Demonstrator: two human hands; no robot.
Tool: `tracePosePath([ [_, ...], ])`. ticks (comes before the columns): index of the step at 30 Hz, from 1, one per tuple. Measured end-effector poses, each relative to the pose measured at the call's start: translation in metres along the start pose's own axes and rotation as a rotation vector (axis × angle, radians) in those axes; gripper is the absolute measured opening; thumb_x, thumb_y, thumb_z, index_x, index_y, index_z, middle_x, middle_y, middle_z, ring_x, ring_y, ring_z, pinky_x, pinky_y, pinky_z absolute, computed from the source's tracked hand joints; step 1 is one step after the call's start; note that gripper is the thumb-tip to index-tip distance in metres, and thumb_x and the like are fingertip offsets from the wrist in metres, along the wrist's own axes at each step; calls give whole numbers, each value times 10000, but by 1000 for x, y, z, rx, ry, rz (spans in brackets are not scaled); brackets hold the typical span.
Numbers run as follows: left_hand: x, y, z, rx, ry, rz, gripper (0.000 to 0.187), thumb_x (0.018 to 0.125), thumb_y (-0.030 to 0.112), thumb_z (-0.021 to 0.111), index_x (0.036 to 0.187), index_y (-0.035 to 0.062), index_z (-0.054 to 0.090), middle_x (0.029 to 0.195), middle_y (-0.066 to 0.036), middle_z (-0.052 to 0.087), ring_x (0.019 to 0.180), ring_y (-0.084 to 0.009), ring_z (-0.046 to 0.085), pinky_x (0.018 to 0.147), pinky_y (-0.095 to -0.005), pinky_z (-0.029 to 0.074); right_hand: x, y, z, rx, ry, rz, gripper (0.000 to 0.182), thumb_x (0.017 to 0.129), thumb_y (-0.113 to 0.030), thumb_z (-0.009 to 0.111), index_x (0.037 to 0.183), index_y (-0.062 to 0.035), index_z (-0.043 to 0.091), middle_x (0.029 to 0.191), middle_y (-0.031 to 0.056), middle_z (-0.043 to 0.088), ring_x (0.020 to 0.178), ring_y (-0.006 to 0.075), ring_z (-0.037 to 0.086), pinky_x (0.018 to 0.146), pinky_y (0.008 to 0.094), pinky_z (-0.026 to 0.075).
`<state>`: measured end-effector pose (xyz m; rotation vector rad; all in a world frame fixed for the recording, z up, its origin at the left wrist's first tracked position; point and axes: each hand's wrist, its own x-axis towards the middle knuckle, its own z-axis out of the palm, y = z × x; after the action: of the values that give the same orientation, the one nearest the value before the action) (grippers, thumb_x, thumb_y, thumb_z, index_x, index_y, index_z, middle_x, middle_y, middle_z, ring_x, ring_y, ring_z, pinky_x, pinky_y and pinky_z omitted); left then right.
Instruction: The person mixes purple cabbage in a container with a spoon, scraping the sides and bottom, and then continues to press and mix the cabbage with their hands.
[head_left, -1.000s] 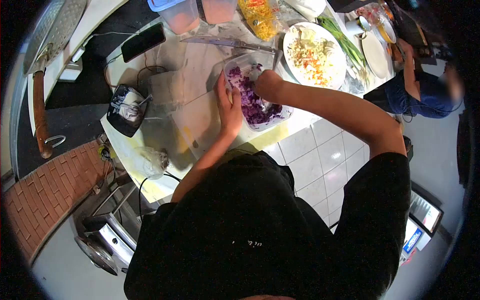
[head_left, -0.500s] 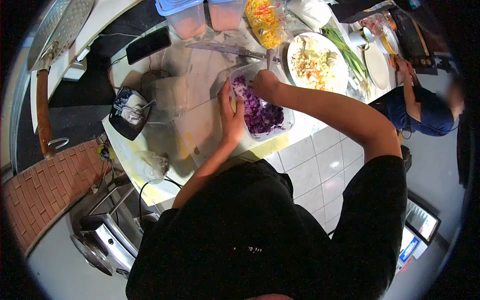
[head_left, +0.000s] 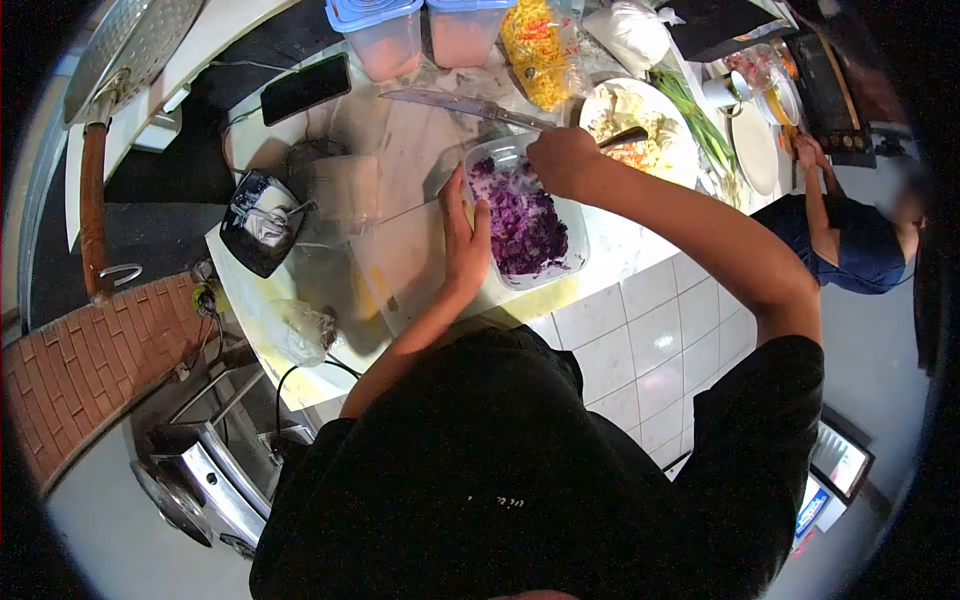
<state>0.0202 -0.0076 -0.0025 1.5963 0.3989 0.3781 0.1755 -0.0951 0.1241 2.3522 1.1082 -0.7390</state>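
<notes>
A clear plastic container (head_left: 580, 238) holds chopped purple food (head_left: 528, 232), with some white matter at its far end. My left hand (head_left: 466, 245) grips the container's left side, thumb near the rim and fingers along the wall. Above the far right of the container, my right hand (head_left: 563, 165) is closed around a spoon (head_left: 627, 136). Its dark handle sticks out to the right; the bowl end is hidden by the hand. A knife (head_left: 460, 103) lies just beyond the container. A white plate (head_left: 690, 165) of chopped pale and orange food is right of my right hand.
Blue-lidded tubs (head_left: 385, 45), a bag of yellow pieces (head_left: 540, 55) and green onions (head_left: 700, 120) line the back. On the left are a phone (head_left: 306, 90) and a black bowl (head_left: 262, 225) with white contents. Another person (head_left: 855, 235) stands at the right.
My right hand has shifted right and slightly nearer me, tilting the spoon handle from upright to rightward. The spoon's metal end, seen over the purple food before, is now hidden.
</notes>
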Motion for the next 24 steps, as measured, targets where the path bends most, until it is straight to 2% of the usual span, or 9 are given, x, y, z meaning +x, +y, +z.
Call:
tracePosePath([
  [3,-2,-7,6,-3,17,50,555,935,57,483,1454,32,288,1398,-212,370,1295,-353,394,1094,-428,302,7,-6,10,-185,-67,-176,218,879,-196,600,1004,-93,746,1085,92,710,1028,250,680,808,378,555],
  [5,-2,-8,5,-32,-8,21,561,957,57,462,1480,52,257,1458,-174,355,1317,-308,392,1105,-403,302,21,-12,27,-261,-27,-244,215,869,-194,610,1009,-105,747,1070,87,715,1009,249,686,801,382,561],
  [7,-1,-4,2,27,-15,30,559,958,59,463,1479,56,261,1460,-174,350,1316,-306,391,1102,-406,305,40,-18,42,-376,114,-335,135,838,-168,638,886,-122,756,929,58,733,895,225,710,722,359,555],
  [8,-2,-2,0,82,-21,31,557,958,62,464,1478,61,264,1462,-174,345,1316,-304,390,1100,-408,308,48,-23,44,-230,108,-221,137,825,-155,639,885,-128,760,942,57,734,897,225,710,730,356,552],
  [12,-1,-2,-1,92,-22,56,554,959,65,465,1476,68,268,1457,-176,343,1307,-307,393,1093,-415,316,51,-22,41,-316,129,-263,145,826,-147,634,891,-131,762,959,62,734,918,228,708,731,358,552],
  [14,-1,0,0,93,-25,29,554,954,58,464,1473,67,272,1437,-180,354,1299,-310,397,1084,-419,326,53,-22,33,-407,43,-323,205,838,-169,642,998,-121,760,1015,73,731,966,244,699,775,377,565],
  [18,-2,-2,-1,58,-10,25,553,948,54,466,1469,75,279,1404,-177,377,1272,-308,417,1071,-421,340,35,-16,19,-341,94,-225,182,838,-152,635,963,-136,765,977,58,735,934,223,703,727,369,559],
  [20,-2,2,0,44,-6,16,542,935,74,488,1437,6,296,1378,-224,377,1280,-366,387,1103,-439,285,15,-8,6,-345,171,-106,162,842,-137,622,914,-152,766,932,47,735,900,205,706,686,349,546],
  [24,-1,-3,5,0,18,15,536,922,63,485,1423,4,304,1347,-220,390,1249,-360,404,1091,-443,294,6,2,15,-247,167,-69,151,833,-139,621,886,-151,762,941,59,731,916,207,704,707,334,545],
])
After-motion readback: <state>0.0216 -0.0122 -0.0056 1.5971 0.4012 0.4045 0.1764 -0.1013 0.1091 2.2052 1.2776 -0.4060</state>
